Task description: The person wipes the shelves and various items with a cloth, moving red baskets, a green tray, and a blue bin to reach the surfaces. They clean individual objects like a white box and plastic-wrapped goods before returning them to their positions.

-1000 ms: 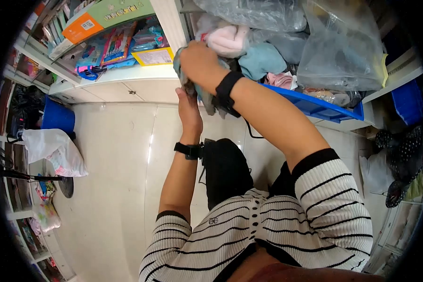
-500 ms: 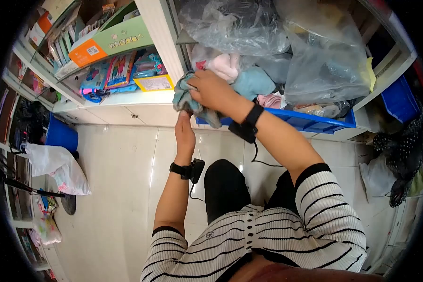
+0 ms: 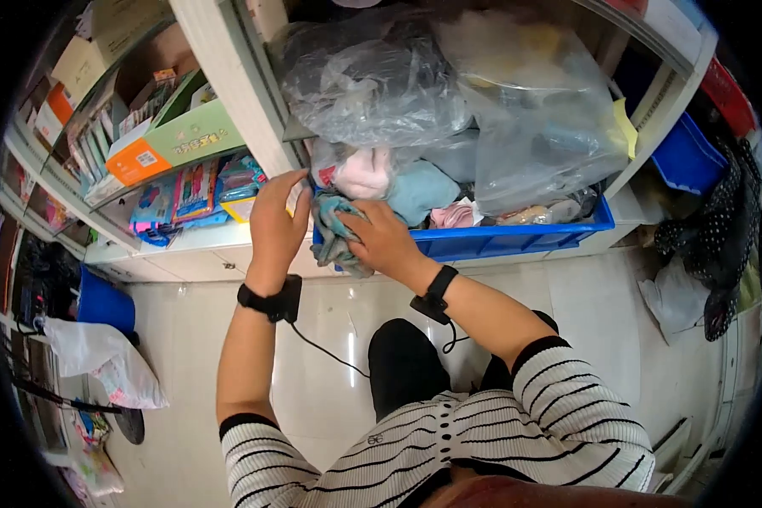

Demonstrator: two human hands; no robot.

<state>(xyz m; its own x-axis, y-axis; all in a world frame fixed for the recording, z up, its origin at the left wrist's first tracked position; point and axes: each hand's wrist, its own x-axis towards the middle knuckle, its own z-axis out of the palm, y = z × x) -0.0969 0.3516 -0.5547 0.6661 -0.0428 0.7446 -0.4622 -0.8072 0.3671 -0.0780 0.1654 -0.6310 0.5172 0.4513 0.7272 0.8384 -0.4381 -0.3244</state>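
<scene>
A crumpled teal-and-grey cloth (image 3: pixel 339 245) is bunched under my right hand (image 3: pixel 379 237), whose fingers close over it at the left end of a blue bin (image 3: pixel 516 243). My left hand (image 3: pixel 278 222) is empty, thumb apart from the outstretched fingers. It reaches up beside the white shelf post, in front of a yellow-edged box (image 3: pixel 240 209). Inside the bin, a pink bundle in clear plastic (image 3: pixel 364 173), a light-blue cloth bundle (image 3: pixel 421 191) and a pink folded piece (image 3: pixel 455 215) lie behind my right hand.
Large clear plastic bags (image 3: pixel 372 85) fill the shelf over the bin. On the left, shelves hold a green-and-orange box (image 3: pixel 186 140) and packaged goods. A blue bucket (image 3: pixel 106 300) and a white bag (image 3: pixel 102 364) stand at far left; a dotted dark cloth (image 3: pixel 720 245) hangs right.
My left hand has come away from the cloth, moving left and up toward the shelf post. My right hand has lowered with the cloth. The view has shifted too.
</scene>
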